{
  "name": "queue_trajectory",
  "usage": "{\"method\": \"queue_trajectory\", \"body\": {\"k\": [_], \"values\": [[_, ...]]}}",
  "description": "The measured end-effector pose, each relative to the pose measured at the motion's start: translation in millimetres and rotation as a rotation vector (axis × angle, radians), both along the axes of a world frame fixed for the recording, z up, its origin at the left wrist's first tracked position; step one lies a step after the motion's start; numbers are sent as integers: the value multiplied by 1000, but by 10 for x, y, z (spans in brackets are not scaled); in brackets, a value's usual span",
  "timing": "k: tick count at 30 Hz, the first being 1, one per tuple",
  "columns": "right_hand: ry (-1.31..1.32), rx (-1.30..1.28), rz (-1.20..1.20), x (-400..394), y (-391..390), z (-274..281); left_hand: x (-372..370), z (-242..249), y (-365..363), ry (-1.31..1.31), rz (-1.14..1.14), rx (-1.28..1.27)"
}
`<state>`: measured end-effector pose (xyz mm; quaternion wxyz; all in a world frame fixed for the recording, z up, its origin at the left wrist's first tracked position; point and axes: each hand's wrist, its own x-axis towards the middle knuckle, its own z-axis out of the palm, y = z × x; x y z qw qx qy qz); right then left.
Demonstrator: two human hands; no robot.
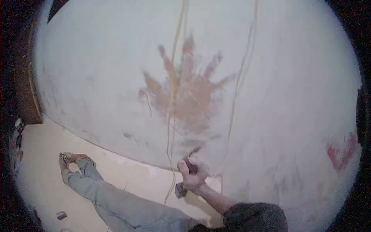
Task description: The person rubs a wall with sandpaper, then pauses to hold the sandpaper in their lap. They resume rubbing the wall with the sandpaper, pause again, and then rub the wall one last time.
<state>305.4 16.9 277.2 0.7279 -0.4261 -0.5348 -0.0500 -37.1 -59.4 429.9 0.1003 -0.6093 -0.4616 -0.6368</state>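
Note:
My right hand [194, 176] is closed around a small dark reddish-brown thing [192, 168], thumb on its left side. A thin dark curved end [196, 150] sticks up from it toward the wall; its kind is too blurred to tell. The hand is close to the lower part of a pale wall [288, 96]. Above it spreads a large reddish-brown patch [189, 96] with finger-like streaks. Just below the hand is a dark grey block [180, 190]. My left hand does not show.
A yellow cord [168, 143] hangs down the wall left of my hand, and a second cord [234, 100] hangs to the right. My legs [127, 205] stretch left over the pale floor [127, 170]. A small dark object [61, 215] lies there. A red heart-like mark [341, 152] is at right.

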Motion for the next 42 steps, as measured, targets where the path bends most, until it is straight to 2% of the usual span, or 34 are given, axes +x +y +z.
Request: {"method": "queue_trajectory", "body": {"k": [3,5,7,11,13,15,19,21,24,28,30,33,35,37,40,42], "values": [[-162,119,30,149,198,-192,42,-5,-35,-14,6,-16],[-308,-364,59,204,-19,-158,99,77,1,1,-7,-40],[-91,134,68,-38,38,81,177,89,28,-6,-16,-57],[-136,168,3,142,-89,169,303,132,111,16,-53,-91],[-139,234,-3,248,128,272,380,120,160,21,-49,-68],[-308,217,-214,435,107,339,393,128,208,25,-53,-58],[-419,154,-366,862,239,807,430,131,269,56,-73,-52],[-298,88,-483,1093,292,844,473,144,272,64,-86,-54],[-358,22,-608,1415,463,827,507,104,319,69,-87,-50],[-383,-86,-580,1589,561,648,508,60,275,57,-98,-42],[-566,-38,-620,1623,616,599,518,44,293,56,-104,-32],[-610,28,-658,1842,777,494,595,-55,256,59,-108,-24],[-566,-8,-622,1845,782,683,591,-94,232,62,-96,-4],[-585,-63,-695,1755,712,960,579,-101,199,68,-95,9],[-601,-40,-734,1845,765,1069,695,-114,220,71,-123,29],[-636,36,-755,1884,794,931,752,-117,192,68,-144,48]]}}
